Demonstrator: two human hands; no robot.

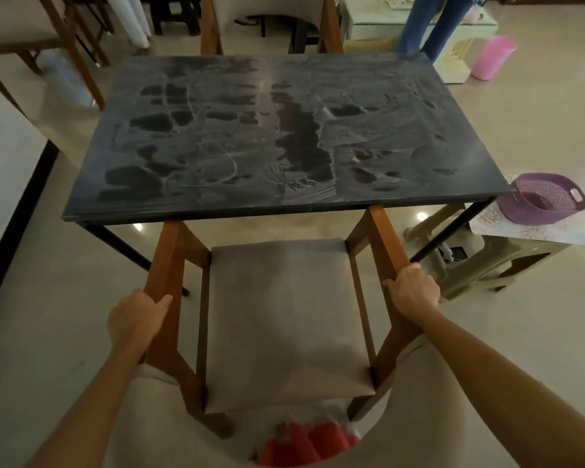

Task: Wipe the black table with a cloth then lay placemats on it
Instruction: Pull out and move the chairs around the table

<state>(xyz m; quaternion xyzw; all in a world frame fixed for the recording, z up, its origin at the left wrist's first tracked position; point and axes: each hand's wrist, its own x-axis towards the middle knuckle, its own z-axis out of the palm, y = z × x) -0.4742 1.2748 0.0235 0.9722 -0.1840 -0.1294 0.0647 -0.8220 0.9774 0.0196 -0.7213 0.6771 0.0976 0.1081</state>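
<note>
Red fabric (304, 444) lies bunched at the near foot of an armchair (284, 319), grey seat, wooden arms. Left hand (134, 320) grips the left armrest; right hand (414, 292) grips the right, fingers curled round the wood. Black table (217, 96) stands just beyond, top smeared with streaks, nothing on it. Purple basket (542, 199) rests on a stool at right. No placemats visible. Judgement: chair being shifted for access; wiping comes next and calls for a cloth in hand.

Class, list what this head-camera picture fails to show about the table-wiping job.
- Cloth and placemats: none visible in the head view.
- Purple basket: contents hidden by its own wall.
- Red item under the chair: blurred, partly hidden by the chair back.
- Standing person: cut off by the top edge.
</note>
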